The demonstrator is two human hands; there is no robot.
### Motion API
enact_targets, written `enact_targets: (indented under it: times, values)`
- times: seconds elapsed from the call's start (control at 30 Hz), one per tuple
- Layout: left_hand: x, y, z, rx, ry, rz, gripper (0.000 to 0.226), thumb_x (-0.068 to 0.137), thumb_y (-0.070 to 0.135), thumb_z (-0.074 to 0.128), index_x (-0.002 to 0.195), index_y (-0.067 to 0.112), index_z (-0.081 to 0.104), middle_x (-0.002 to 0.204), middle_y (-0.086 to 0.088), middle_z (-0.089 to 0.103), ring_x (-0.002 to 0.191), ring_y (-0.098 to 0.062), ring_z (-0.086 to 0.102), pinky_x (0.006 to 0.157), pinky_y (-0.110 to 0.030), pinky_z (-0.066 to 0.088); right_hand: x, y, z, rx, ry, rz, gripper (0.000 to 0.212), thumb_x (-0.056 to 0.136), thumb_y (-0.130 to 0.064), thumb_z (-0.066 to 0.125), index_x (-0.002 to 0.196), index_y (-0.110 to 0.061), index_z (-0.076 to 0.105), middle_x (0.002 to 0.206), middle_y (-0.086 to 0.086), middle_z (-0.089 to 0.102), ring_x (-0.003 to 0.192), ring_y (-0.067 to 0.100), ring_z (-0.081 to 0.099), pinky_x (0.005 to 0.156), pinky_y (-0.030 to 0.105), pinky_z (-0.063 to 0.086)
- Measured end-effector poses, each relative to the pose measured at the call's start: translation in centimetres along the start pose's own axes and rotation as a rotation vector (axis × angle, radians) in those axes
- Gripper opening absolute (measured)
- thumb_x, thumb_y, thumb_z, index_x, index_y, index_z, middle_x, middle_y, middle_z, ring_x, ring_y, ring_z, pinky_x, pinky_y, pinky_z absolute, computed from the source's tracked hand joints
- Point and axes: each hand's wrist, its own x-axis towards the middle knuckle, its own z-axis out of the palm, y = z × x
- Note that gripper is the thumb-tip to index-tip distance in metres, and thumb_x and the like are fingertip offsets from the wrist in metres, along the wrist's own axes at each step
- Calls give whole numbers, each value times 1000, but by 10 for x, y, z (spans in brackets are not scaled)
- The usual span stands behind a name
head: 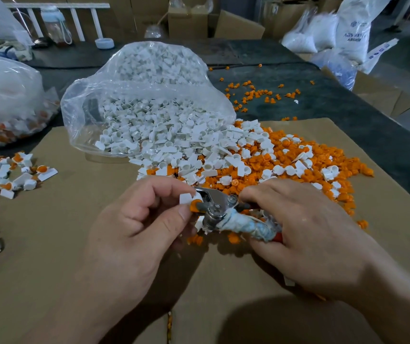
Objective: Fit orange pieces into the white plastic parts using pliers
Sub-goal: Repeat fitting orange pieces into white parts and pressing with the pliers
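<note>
One white part (185, 198) between left fingers (171, 187) and pliers (215, 206).

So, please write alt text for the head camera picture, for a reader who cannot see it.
A person's left hand holds a white plastic part with an orange piece at the tip of pliers gripped by the right hand. White parts spill from a clear bag onto cardboard, among loose orange pieces.
</note>
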Motion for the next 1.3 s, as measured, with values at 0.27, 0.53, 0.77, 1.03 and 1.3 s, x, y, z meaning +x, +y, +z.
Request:
enact_targets:
  times: [0.27, 0.53, 0.77, 1.03, 1.3]
  values:
    - [-1, -1, 1, -29, -26, 22, 16, 84, 39, 65, 99, 36, 72, 75, -2, 70, 64, -16, 67, 53, -24, 53, 2, -1, 2, -64, 28, 17, 53, 75, -60, 22, 100, -36, 62, 83, -15, 55, 80, 9, 50, 74, 32, 39]
    - [0, 1, 2, -86, -20, 15, 15, 83, 35, 65, 97, 36, 72, 74, -4, 70, 62, -16, 67, 52, -25, 54, 1, -3, 5, -73, 105, -3, 33, 82, -53, 33, 67, -30, 52, 59, -11, 48, 56, 11, 45, 56, 27, 30]
    - [0, -3, 3, -85, -15, -15, 14, 83, 37, 64, 96, 37, 71, 71, -2, 69, 60, -18, 66, 53, -24, 53, 1, -4, 5, -86, 81, 14, 36, 81, -57, 27, 63, -30, 43, 56, -11, 44, 51, 8, 42, 52, 19, 21]
    - [2, -6, 5, -31, 65, -100, 14, 79, 32, 66, 90, 39, 71, 69, 0, 68, 60, -15, 66, 51, -23, 51, 3, 1, 10, -91, 108, 25, 36, 80, -57, 34, 77, -31, 59, 66, -11, 52, 63, 10, 48, 61, 27, 33]
    - [-2, 0, 7, 146, 104, -269, 10, 76, 38, 61, 81, 32, 67, 66, 6, 72, 56, -11, 67, 60, -35, 49, 9, 6, 14, -237, 118, 145, 62, 73, -77, 27, 106, -34, 56, 88, -10, 53, 86, 17, 49, 76, 38, 35]
